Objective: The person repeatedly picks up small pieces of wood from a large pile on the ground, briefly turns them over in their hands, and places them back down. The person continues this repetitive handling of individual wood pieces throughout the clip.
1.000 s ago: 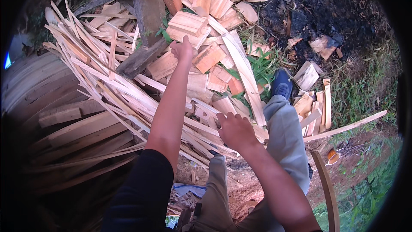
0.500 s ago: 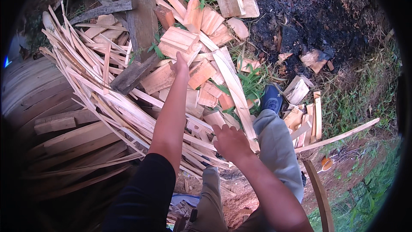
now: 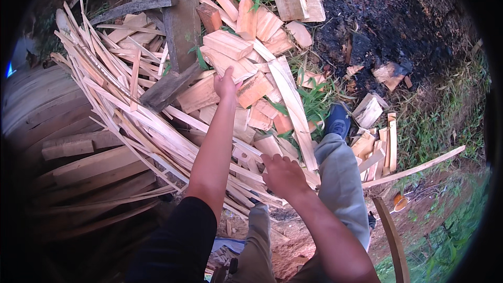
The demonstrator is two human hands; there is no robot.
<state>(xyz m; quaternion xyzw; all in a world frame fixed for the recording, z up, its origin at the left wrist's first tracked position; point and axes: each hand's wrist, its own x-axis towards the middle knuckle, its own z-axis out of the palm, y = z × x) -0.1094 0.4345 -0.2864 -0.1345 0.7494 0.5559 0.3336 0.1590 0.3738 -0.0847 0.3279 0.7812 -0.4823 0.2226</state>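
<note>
Left hand (image 3: 226, 85) grips a pale wood block (image 3: 221, 62); right hand (image 3: 285, 177) half-curled, grip unclear

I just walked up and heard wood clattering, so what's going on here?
A person's left hand is at the near edge of a pale wooden block in a heap of cut wood, thumb over the wood; whether it grips is unclear. The right hand, fingers curled, is near long thin slats, with nothing visible in it. Blackened ground lies beyond, to the right.
</note>
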